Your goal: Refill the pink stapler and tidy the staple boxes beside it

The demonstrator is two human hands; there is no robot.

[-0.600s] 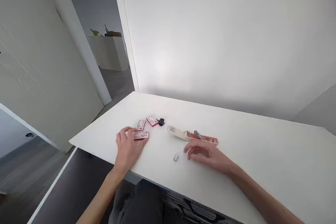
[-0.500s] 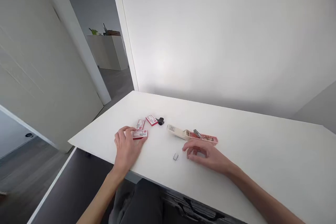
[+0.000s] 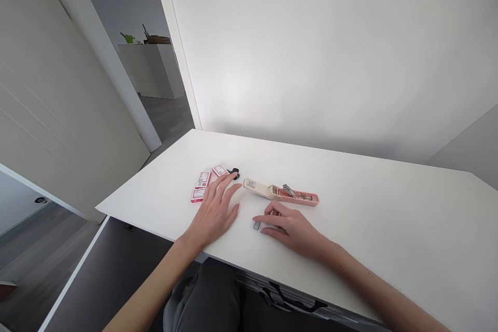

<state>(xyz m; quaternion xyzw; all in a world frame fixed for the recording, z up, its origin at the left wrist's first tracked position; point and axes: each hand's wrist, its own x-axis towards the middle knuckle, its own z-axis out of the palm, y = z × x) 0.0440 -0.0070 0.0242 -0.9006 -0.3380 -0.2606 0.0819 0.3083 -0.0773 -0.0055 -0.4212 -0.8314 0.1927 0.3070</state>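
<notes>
Right hand (image 3: 290,228) rests half-curled, holding nothing, fingertip touching the staple strip (image 3: 257,225) near the surface's (image 3: 369,218) front edge. Left hand (image 3: 218,206) lies flat, fingers spread, beside staple boxes (image 3: 202,180). The opened stapler (image 3: 280,193) lies lengthwise along that edge, cream end pointing left.

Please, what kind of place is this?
Probably a room in a home or small office: a plain white desk against a bare wall, an open stapler with staple boxes, and a doorway to a counter.
</notes>
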